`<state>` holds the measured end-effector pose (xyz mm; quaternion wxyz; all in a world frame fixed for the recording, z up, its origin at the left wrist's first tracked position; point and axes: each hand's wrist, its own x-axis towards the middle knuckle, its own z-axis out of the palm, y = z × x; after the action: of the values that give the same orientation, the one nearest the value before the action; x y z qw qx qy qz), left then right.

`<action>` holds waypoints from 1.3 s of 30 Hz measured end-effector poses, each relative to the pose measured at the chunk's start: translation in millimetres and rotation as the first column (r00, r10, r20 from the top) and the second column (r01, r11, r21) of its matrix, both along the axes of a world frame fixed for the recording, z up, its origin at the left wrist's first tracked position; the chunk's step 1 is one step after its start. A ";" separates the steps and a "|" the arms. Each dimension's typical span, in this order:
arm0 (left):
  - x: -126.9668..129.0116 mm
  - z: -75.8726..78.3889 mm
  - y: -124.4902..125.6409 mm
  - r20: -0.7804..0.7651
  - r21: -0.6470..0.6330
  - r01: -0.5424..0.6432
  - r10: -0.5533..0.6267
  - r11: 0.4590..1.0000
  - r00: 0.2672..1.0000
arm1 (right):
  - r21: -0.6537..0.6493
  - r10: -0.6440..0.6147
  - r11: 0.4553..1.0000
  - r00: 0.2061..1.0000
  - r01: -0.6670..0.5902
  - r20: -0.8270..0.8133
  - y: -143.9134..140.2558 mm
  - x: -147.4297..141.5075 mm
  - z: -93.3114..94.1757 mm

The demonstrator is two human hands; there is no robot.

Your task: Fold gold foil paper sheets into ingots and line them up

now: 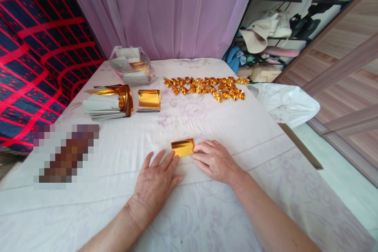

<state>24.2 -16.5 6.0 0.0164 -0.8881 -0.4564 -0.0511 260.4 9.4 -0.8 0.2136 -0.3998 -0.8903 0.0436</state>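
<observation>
A small sheet of gold foil paper (183,147) lies on the cloth-covered table in front of me, gold side up. My left hand (156,177) rests flat with its fingers spread, and its index finger touches the sheet's lower left corner. At the opposite edge, my right hand (217,162) has its fingers drawn together on the right side of the sheet. Farther back, a short stack of the same gold paper (149,99) stands beside a larger folded stack (108,104). Several folded gold foil pieces (203,85) form rows at the back right.
A clear plastic bag (131,67) of paper sits at the back left. A pixelated patch (66,155) covers something on the left. A white plastic bag (286,102) hangs past the table's right edge. Behind are a purple curtain (165,12) and a shelf with shoes and a cap (256,33).
</observation>
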 end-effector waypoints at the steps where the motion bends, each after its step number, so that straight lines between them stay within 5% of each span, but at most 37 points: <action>1: -0.3 -0.3 0.4 0.004 0.003 -0.002 0.002 1.000 1.000 | 0.005 0.002 1.000 1.000 -0.002 -0.004 0.9 2.5 0.2; 10: -3.5 -2.3 9.3 0.049 0.054 0.013 -0.016 0.998 0.999 | 0.126 -0.049 0.990 0.995 0.060 -0.087 4.4 4.2 -7.7; 18: 0.3 1.7 9.3 0.025 0.100 0.009 -0.011 0.995 1.000 | 0.198 -0.236 0.943 0.957 0.267 -0.169 10.6 1.1 -21.2; 29: 5.3 12.5 7.4 0.026 0.045 0.027 -0.029 0.999 0.999 | 0.100 -0.410 0.903 0.908 0.418 -0.090 10.2 -4.0 -21.3; 39: -8.2 -9.2 5.8 0.078 0.035 0.014 -0.016 0.999 0.997 | -0.017 -0.501 0.865 0.860 0.501 -0.095 -20.7 -9.4 -23.1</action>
<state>15.9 -10.7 -3.2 0.0135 -0.8884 -0.4491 -0.0940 251.0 -11.4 -23.9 0.2617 -0.6139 -0.7448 0.0023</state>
